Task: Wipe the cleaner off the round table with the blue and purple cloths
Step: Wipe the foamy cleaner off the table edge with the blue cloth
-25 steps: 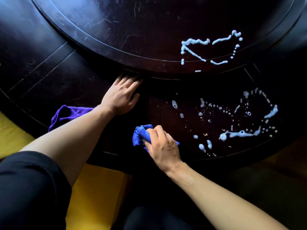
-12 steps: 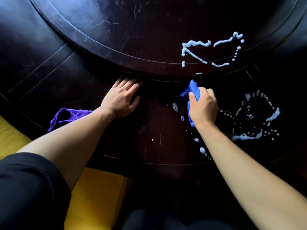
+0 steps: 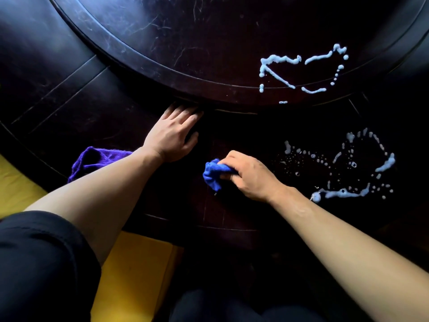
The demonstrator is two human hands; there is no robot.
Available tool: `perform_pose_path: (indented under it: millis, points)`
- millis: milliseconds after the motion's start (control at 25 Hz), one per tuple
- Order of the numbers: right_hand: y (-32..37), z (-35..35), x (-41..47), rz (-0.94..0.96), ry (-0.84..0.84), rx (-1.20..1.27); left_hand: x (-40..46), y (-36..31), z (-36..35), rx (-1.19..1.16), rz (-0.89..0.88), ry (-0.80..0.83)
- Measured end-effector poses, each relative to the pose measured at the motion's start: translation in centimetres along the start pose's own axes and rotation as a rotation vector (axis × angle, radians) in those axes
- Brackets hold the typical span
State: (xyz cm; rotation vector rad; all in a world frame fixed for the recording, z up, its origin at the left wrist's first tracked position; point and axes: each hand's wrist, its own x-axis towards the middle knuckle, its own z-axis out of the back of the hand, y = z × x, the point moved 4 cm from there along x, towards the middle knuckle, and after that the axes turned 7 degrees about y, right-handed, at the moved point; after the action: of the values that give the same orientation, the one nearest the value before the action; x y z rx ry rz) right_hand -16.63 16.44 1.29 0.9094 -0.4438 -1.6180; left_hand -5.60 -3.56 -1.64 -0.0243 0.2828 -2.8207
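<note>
Head view: my right hand (image 3: 250, 177), bunched around the blue cloth (image 3: 214, 173), has swept back toward me, clearing the nearest cleaner (image 3: 343, 168) spots. My left hand (image 3: 173, 135) stays flat and spread on the round table (image 3: 69, 108), the purple cloth (image 3: 92, 160) idle beside it; most foam remains.

Blue cloth (image 3: 214, 173) bunched in my right hand (image 3: 249, 176), pressed on dark round table (image 3: 69, 108). Purple cloth (image 3: 92, 160) crumpled near table edge, behind my left forearm. White cleaner (image 3: 334, 194) streaks, dots to right; more (image 3: 278, 60) on raised centre disc.
</note>
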Motion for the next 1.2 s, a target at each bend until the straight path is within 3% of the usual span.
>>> perform_pose_path:
  millis: [80,160,240,360,560,720,800,1000,1080,1200]
  points:
    - [-0.6,1.9,0.3,0.023,-0.097,0.041,0.0,0.0,0.1,0.001,-0.001,0.002]
    - [-1.8,4.3,2.1,-0.069,-0.253,0.078,0.1,0.1,0.0,0.012,0.003,0.014]
    - [-2.5,5.2,4.3,-0.173,-0.29,0.037,0.1,0.2,0.0,0.018,0.008,0.023]
    - [-1.2,2.1,5.7,-0.103,-0.134,-0.21,0.0,0.3,-0.2,0.013,0.0,0.039]
    - [1.6,-3.5,-0.5,0.356,0.235,-0.372,0.0,0.1,-0.2,0.018,0.003,0.043]
    - [-0.7,-1.6,-4.1,0.363,0.541,-0.365,-0.2,0.2,-0.2,0.017,0.018,0.035]
    - [-1.6,1.4,-3.0,0.301,0.487,-0.299,-0.1,0.3,-0.2,0.017,0.019,0.032]
    - [-1.0,3.6,2.5,0.201,0.108,-0.29,-0.1,0.1,-0.2,0.022,0.015,0.038]
    - [-0.5,1.2,2.7,0.194,0.094,-0.333,-0.1,0.1,-0.2,0.021,0.012,0.03]
    - [-0.2,-1.4,-0.7,0.34,0.194,-0.344,0.0,-0.1,-0.1,0.031,0.006,0.025]
